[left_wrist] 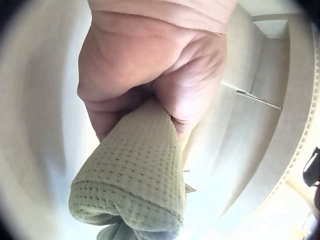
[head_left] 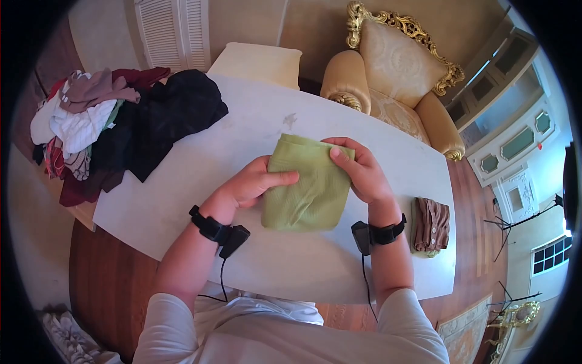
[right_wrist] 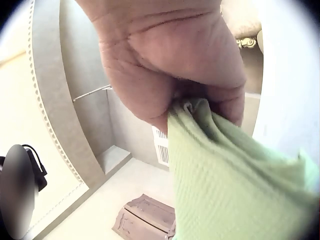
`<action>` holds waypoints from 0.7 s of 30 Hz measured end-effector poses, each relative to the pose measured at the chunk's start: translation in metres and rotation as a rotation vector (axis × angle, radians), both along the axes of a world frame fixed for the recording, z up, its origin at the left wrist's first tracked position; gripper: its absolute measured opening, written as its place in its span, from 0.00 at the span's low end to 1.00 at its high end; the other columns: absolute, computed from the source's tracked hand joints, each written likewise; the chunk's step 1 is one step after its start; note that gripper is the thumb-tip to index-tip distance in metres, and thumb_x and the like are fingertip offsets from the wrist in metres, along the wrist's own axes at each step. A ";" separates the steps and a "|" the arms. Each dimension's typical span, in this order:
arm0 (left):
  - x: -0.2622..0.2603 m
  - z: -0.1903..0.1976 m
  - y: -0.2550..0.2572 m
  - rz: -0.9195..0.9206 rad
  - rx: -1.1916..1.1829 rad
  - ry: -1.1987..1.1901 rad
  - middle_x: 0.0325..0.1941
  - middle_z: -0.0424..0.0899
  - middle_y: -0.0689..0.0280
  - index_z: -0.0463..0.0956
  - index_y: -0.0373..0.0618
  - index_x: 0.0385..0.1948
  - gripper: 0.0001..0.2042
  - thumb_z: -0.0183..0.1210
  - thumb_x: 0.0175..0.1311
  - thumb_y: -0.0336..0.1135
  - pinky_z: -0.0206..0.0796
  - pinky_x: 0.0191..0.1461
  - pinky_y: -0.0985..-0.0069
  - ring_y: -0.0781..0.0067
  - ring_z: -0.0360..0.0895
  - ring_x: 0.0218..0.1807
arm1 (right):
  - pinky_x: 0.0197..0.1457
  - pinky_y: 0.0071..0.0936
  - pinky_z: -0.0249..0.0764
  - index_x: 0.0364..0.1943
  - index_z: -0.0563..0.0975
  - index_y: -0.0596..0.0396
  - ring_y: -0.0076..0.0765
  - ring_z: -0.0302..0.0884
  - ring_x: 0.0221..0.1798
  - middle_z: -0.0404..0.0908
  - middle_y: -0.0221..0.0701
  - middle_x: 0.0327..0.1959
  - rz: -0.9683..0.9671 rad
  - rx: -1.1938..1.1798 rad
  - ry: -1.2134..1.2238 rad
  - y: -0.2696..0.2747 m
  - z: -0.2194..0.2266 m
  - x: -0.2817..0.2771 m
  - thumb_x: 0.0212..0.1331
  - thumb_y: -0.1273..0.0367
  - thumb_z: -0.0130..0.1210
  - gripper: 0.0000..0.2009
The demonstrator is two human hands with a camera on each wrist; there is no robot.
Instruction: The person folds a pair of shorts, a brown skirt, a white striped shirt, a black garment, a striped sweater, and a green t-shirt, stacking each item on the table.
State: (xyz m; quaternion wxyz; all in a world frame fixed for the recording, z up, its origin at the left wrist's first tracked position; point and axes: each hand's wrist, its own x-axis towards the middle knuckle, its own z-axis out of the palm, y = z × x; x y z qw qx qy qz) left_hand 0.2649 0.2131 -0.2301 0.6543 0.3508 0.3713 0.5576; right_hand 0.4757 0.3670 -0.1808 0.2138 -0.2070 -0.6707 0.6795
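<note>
A folded light green cloth is held up above the table's middle in the head view. The left hand grips its left edge, thumb across the front and fingers behind. At the upper right corner the right hand pinches it, thumb in front. In the left wrist view the cloth hangs from the left hand, its textured layers bent over. The right wrist view shows the right hand gripping several layers of the cloth.
On the white table, a heap of mixed clothes with a black garment lies at the left. A folded brown garment rests on a green one near the right edge. Behind stand a gilded armchair and a cream seat.
</note>
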 end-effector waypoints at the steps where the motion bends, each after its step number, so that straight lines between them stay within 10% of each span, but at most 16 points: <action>1: 0.000 0.000 0.000 -0.028 0.002 0.018 0.65 0.83 0.61 0.74 0.38 0.67 0.26 0.68 0.70 0.37 0.69 0.71 0.67 0.69 0.80 0.64 | 0.55 0.22 0.76 0.60 0.78 0.58 0.19 0.80 0.50 0.86 0.29 0.49 0.034 0.054 -0.074 0.001 0.005 0.004 0.73 0.63 0.62 0.18; 12: 0.005 -0.011 0.000 -0.219 0.026 0.248 0.60 0.85 0.62 0.76 0.36 0.64 0.26 0.70 0.67 0.35 0.71 0.67 0.70 0.71 0.81 0.60 | 0.55 0.27 0.76 0.57 0.80 0.61 0.25 0.81 0.47 0.87 0.31 0.44 0.407 0.344 -0.409 -0.009 0.010 0.008 0.67 0.57 0.68 0.24; 21: -0.009 -0.007 -0.002 0.096 0.124 -0.319 0.59 0.85 0.61 0.76 0.39 0.63 0.28 0.66 0.72 0.52 0.73 0.64 0.69 0.70 0.83 0.58 | 0.56 0.26 0.77 0.60 0.77 0.61 0.20 0.79 0.51 0.85 0.27 0.49 0.013 0.133 -0.038 -0.006 0.009 0.006 0.77 0.63 0.59 0.17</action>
